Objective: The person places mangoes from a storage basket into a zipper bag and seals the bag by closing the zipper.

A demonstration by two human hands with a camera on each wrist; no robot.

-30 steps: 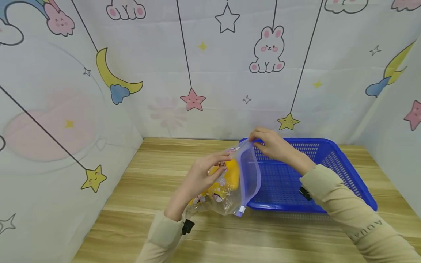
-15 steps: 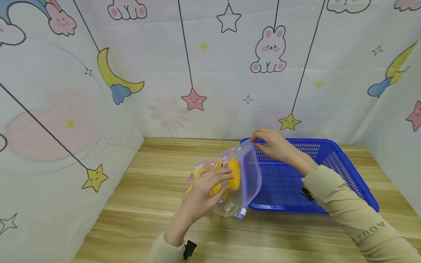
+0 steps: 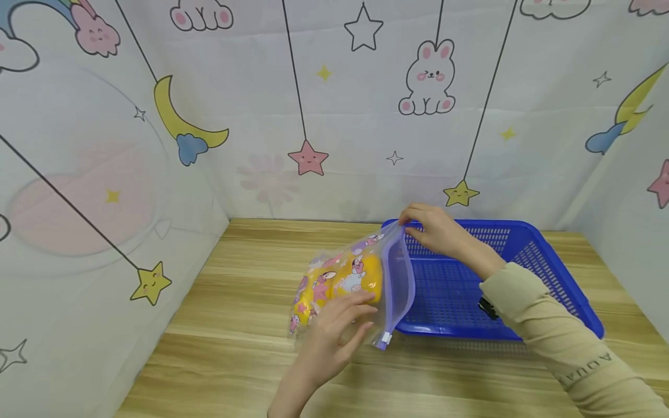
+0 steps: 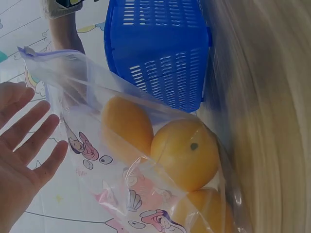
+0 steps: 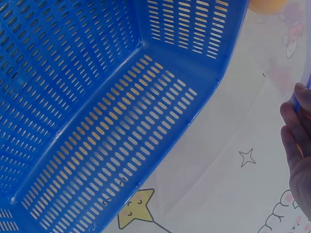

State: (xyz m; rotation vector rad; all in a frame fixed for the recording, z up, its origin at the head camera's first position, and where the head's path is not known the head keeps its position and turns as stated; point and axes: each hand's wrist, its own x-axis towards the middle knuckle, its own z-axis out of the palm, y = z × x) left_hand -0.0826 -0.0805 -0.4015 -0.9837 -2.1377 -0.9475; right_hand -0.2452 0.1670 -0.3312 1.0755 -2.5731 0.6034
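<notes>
Left hand [image 3: 333, 337] has slid toward the person over the last second, off the yellow contents to the near part of a clear plastic zip bag printed with pink and purple cartoon figures [image 3: 351, 283]; more of the print now shows. Right hand [image 3: 431, 232] has held its place.

Left hand: fingers spread wide and loosely extended, gripping nothing. Left wrist view puts it just beside the bag; in the head view the fingertips overlap the film. Contact cannot be told.

Right hand: narrow, thumb and fingers pinching the upper corner of the bag's mouth, near the far left corner of a blue, perforated rectangular plastic basket [image 3: 564, 278].

Bag lies left of the basket, tilted. Its mouth, edged by a purple zip strip [image 3: 387, 284], gapes toward the basket and overlaps the basket's left rim in the head view. White plastic slider [image 3: 386, 337] at the strip's lower end, just beside the basket's near left corner. Inside the bag: smooth, rounded yellow-orange objects [image 4: 187, 155], three visible from the left wrist, touching, the middle one with a dark spot.

Beige ribbed sleeve [image 3: 549, 325] crosses the basket's near rim. Wood-grain counter [image 3: 219, 348] lies under and around the basket; behind the basket, a white cloth backdrop [image 3: 355, 116] with stars, moons and a rabbit.
</notes>
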